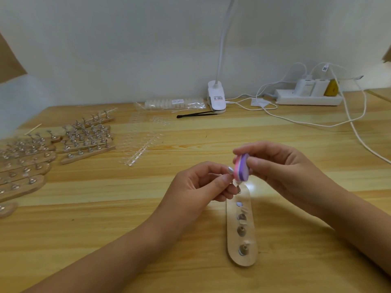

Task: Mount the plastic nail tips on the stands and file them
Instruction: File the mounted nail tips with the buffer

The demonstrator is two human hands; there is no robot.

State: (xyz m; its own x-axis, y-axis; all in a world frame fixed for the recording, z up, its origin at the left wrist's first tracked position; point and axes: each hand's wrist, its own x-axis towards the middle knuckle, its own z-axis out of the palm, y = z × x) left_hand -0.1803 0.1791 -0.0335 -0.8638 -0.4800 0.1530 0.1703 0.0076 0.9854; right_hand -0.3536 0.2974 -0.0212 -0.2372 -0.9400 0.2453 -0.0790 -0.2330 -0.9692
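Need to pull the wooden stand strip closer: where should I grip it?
Pinch the wooden strip across its narrow width at the rounded near end, fingers from above on both long edges; metal stands fill its midline, leaving only the edges bare.

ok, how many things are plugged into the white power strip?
3 on the power strip: a white adapter, a second white adapter beside it, a yellow plug next along. Anything behind them would be hidden.

Glossy wooden table (clear plastic tips)
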